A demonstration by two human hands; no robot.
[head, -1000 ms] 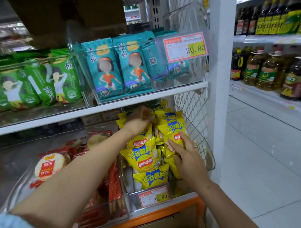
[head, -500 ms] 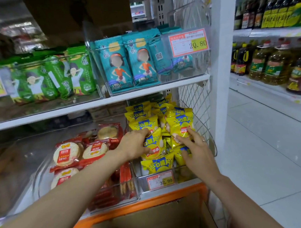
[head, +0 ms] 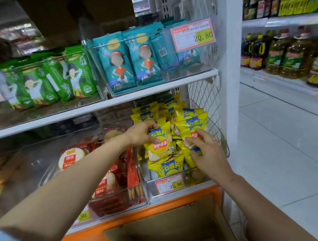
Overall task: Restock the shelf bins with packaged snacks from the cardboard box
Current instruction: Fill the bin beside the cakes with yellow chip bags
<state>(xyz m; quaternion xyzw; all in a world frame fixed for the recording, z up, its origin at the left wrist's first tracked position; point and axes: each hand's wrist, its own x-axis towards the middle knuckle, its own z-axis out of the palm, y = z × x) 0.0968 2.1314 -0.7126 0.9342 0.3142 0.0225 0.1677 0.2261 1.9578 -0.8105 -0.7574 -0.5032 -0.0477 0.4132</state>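
Head view: my left grip [head: 140,134] has come forward from the back of the bin [head: 197,178] and now pinches a yellow chip packet [head: 161,145] just above the price tag [head: 170,184], while my right grip [head: 206,151] presses open-fingered on packets [head: 190,116] above-right of that tag, so I judge this bin nearly stocked.

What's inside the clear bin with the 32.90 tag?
Yellow chip bags, piled high in the clear bin, left hand and right hand on them. Lower bags and the bin floor are covered.
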